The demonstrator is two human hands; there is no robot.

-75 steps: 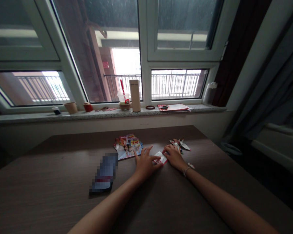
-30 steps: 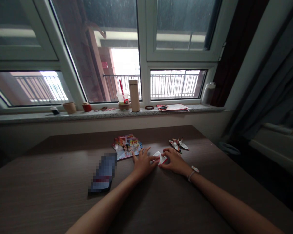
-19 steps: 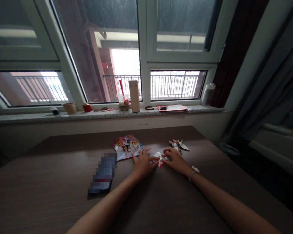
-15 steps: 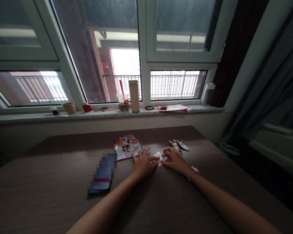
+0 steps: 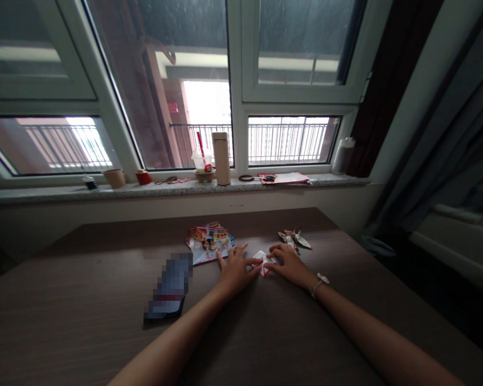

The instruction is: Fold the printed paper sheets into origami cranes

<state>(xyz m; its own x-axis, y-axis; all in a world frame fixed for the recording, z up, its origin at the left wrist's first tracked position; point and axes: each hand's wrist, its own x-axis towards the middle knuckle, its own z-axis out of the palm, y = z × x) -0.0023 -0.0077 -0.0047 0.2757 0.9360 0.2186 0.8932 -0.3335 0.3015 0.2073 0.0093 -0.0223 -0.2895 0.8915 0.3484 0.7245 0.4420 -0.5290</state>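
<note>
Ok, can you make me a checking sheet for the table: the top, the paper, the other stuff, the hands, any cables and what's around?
Surface: dark brown wood-grain table
Paper: small folded white-and-red sheet on the table
Clutter: fanned printed leaflets; pointed folded-paper pieces; pixelated dark object, can't tell what
Hands: left hand and right hand reach the sheet from opposite sides, fingertips on it; right wrist wears a bracelet
Cables: nothing seen
Surroundings: windows behind; stone windowsill with beige flask and red-straw drink cup
</note>
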